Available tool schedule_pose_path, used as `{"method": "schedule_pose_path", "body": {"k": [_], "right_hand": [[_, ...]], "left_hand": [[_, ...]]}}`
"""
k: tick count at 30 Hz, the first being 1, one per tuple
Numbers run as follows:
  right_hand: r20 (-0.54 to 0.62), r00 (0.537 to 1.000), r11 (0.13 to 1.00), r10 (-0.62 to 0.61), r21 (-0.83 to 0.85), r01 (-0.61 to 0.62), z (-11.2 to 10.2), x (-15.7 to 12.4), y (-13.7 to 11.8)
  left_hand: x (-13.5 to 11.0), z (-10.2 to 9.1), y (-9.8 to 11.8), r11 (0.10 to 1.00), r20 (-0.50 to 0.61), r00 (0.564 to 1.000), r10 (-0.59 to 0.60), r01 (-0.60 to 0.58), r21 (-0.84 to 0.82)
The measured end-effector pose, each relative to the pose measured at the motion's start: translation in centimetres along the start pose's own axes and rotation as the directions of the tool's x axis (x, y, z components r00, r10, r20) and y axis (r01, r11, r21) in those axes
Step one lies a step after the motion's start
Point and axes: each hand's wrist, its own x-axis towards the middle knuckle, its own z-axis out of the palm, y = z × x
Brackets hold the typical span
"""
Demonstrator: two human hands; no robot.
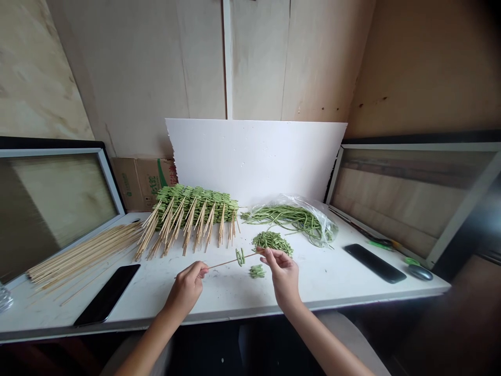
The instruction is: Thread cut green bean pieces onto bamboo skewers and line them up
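A thin bamboo skewer [223,263] stretches between my two hands above the white table. Its left part is pinched in my left hand [190,282]. At the other end, my right hand [282,269] has its thumb and fingers closed round the tip; whether a bean piece is also between them I cannot tell. A few cut green bean pieces [240,257] are threaded crosswise on the skewer between the hands. Just below lies a small row of cut bean pieces [257,271]. Behind my right hand is a loose heap of cut beans [272,241], partly hidden by it.
Stacked bean skewers [195,206] stand at the back left, bare bamboo skewers [86,250] left of them. A clear bag of long beans [293,216] lies back right. Phones lie left [107,295] and right [376,262], near a computer mouse [420,272]. A white board [254,156] stands behind.
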Motion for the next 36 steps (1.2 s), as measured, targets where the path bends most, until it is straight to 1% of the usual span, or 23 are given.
{"method": "schedule_pose_path", "body": {"k": [3,5,11,14,18,21,24,27,30,33,36], "right_hand": [[0.002,1.0,1.0,-0.006,-0.004,0.006,0.0,0.0,0.1],[0.002,1.0,1.0,-0.001,-0.009,0.001,0.0,0.0,0.1],[-0.041,0.995,0.995,0.087,0.059,-0.085,0.0,0.0,0.5],[-0.032,0.995,0.994,0.09,0.059,-0.088,0.2,-0.4,1.1],[0.011,0.998,0.998,0.062,-0.026,-0.062,0.8,-1.5,2.2],[0.022,1.0,0.997,0.018,-0.079,-0.016,1.0,-1.9,2.5],[0.039,0.999,0.996,-0.004,-0.093,0.007,0.9,-1.7,2.3],[0.093,0.995,0.992,-0.023,-0.118,0.034,0.7,-1.2,2.0],[0.162,0.985,0.984,-0.06,-0.157,0.086,0.4,-0.8,1.8],[0.205,0.977,0.982,-0.054,-0.168,0.09,0.1,-0.2,1.9],[0.266,0.964,0.984,-0.024,-0.164,0.069,-0.7,1.0,1.9]], "left_hand": [[-0.2,0.2,-0.3,1.0,0.017,1.0,-0.007,0.007,-0.003],[-0.3,0.3,-0.4,1.0,0.006,1.0,-0.008,0.007,0.004],[-0.4,0.5,-0.4,0.999,-0.097,0.995,0.033,-0.03,0.027],[-0.3,0.6,0.4,0.997,-0.113,0.991,0.071,-0.067,0.036],[0.0,0.8,1.9,0.994,-0.103,0.989,0.106,-0.107,-0.005],[0.2,0.9,2.5,0.996,-0.092,0.993,0.071,-0.075,-0.051],[0.1,1.1,2.4,0.995,-0.057,0.998,0.005,-0.01,-0.1],[-0.1,1.3,2.1,0.992,-0.016,0.999,-0.039,0.036,-0.123],[-0.1,1.4,2.0,0.99,0.011,0.998,-0.054,0.055,-0.133],[0.0,1.2,2.1,0.989,-0.002,0.998,-0.068,0.067,-0.129],[0.2,1.0,2.1,0.991,-0.048,0.995,-0.091,0.086,-0.1]]}}
